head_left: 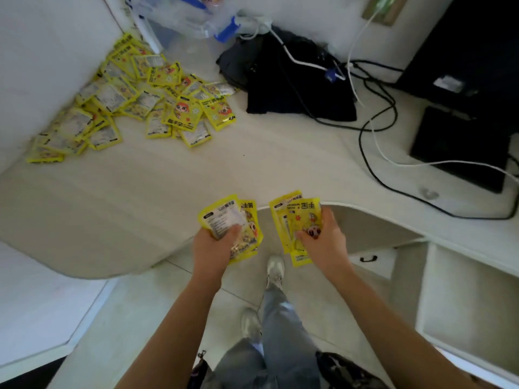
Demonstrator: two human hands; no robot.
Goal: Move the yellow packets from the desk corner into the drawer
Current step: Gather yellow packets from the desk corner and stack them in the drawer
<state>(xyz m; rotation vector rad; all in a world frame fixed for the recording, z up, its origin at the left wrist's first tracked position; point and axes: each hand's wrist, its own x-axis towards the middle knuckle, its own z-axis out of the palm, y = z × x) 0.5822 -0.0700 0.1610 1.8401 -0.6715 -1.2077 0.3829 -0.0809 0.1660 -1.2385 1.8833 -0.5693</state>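
A heap of several yellow packets (pixel 132 99) lies in the far left corner of the white desk (pixel 174 175), against the wall. My left hand (pixel 213 245) grips a small stack of yellow packets (pixel 227 217) just past the desk's front edge. My right hand (pixel 323 240) grips another small stack of yellow packets (pixel 295 217) beside it. Both stacks hang above the floor. An open white drawer (pixel 471 301) sits at the lower right, below the desk top, its inside looking bare.
A black cloth bundle (pixel 292 88) lies behind the middle of the desk, with black and white cables (pixel 373 127) trailing right to a black computer tower (pixel 463 147). Clear plastic bags (pixel 193 21) stand at the back. My legs and shoes (pixel 275 268) are on the tiled floor.
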